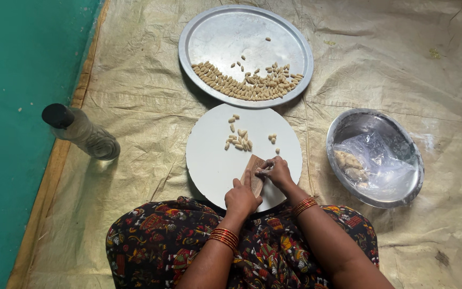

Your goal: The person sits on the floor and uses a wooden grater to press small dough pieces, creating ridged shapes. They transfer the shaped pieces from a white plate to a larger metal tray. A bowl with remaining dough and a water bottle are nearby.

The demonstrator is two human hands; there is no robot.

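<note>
Hands at a ridged board, seen from above

Left hand (241,196) closed around the near end of a small brown ridged board (254,172), propping it tilted on a round white board (215,155). Right hand (277,171) touching the ridged board's right edge, fingertips pinched shut on something too small to make out. Red bangles (305,205) on both wrists. Small pale dough shells (239,140) scattered loose on the white board beyond the hands. Farther off, a round steel tray (220,32) with many more shells heaped along its near rim. To the right, a steel bowl (372,120) holding a clear plastic bag and pale dough. At left, a clear bottle (81,131) on the tan sheet (135,107) covering the floor.
</note>
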